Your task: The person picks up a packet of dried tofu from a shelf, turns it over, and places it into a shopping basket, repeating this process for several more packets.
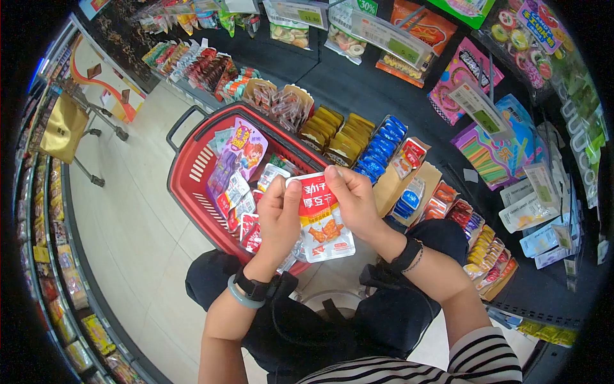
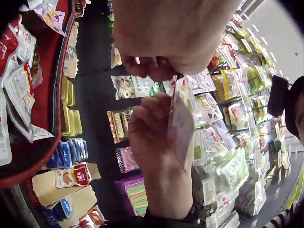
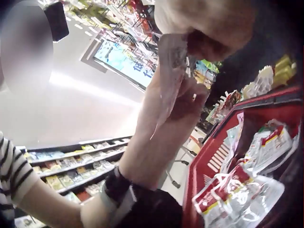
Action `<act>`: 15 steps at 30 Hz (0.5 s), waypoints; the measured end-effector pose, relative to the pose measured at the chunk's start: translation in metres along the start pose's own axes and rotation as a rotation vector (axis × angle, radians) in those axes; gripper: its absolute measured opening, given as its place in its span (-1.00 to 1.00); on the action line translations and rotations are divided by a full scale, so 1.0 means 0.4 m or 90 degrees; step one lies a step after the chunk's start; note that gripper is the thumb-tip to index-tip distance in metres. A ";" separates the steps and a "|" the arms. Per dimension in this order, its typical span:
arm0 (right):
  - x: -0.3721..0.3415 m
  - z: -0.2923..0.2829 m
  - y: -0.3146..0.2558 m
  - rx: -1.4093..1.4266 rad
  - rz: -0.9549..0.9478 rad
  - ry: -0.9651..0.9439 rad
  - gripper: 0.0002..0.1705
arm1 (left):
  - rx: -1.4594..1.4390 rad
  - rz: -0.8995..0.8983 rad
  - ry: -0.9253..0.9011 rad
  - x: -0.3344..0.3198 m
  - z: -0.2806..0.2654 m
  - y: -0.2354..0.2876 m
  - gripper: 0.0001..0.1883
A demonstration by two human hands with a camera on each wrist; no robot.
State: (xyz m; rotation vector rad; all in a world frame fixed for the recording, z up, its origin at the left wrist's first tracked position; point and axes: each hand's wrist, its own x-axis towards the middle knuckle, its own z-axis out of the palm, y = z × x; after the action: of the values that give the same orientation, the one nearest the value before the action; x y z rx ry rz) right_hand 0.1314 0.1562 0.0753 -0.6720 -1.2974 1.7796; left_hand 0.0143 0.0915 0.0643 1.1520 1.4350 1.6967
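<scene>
A red and white snack packet (image 1: 325,221) with food pictured on its front is held up between both hands in the head view. My left hand (image 1: 279,214) pinches its top left corner, thumb on the front. At the top right corner my right hand (image 1: 355,203) pinches it the same way. Seen edge-on, the packet (image 2: 181,126) looks thin in the left wrist view. Just beyond the hands stands a red shopping basket (image 1: 181,176), holding a purple snack bag (image 1: 238,160) and several red and white packets (image 3: 237,194).
A dark shelf on the right carries open boxes of gold packets (image 1: 348,137), blue packets (image 1: 384,147) and other small snacks. Hanging bags (image 1: 505,144) jut out above it. Across the tiled floor (image 1: 128,211), another snack shelf (image 1: 57,269) runs along the left.
</scene>
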 end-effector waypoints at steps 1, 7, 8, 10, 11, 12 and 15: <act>0.002 -0.006 0.006 -0.001 0.001 0.000 -0.61 | -0.033 -0.036 -0.007 0.004 -0.006 -0.005 -0.72; 0.019 -0.040 0.045 -0.152 -0.090 0.079 -0.62 | 0.040 -0.065 -0.047 -0.010 -0.010 -0.029 -0.73; 0.017 -0.040 0.043 -0.154 -0.091 0.078 -0.62 | 0.074 -0.043 -0.054 -0.011 -0.007 -0.024 -0.73; 0.009 -0.021 0.016 -0.021 -0.021 0.060 -0.65 | 0.096 -0.023 -0.016 -0.001 -0.005 -0.032 -0.72; 0.008 -0.028 0.038 -0.006 -0.010 0.032 -0.71 | 0.067 -0.034 0.003 0.004 -0.010 -0.050 -0.72; 0.003 -0.027 0.043 -0.006 -0.009 0.033 -0.71 | 0.039 -0.045 0.023 0.008 -0.013 -0.057 -0.71; -0.005 -0.033 0.058 -0.134 -0.012 -0.065 -0.72 | 0.103 -0.029 0.052 0.005 -0.017 -0.061 -0.69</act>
State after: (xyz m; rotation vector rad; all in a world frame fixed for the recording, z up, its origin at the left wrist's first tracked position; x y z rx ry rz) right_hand 0.1359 0.1581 0.0489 -0.6883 -1.5706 1.6949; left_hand 0.0055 0.0957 0.0407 1.1372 1.6617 1.6373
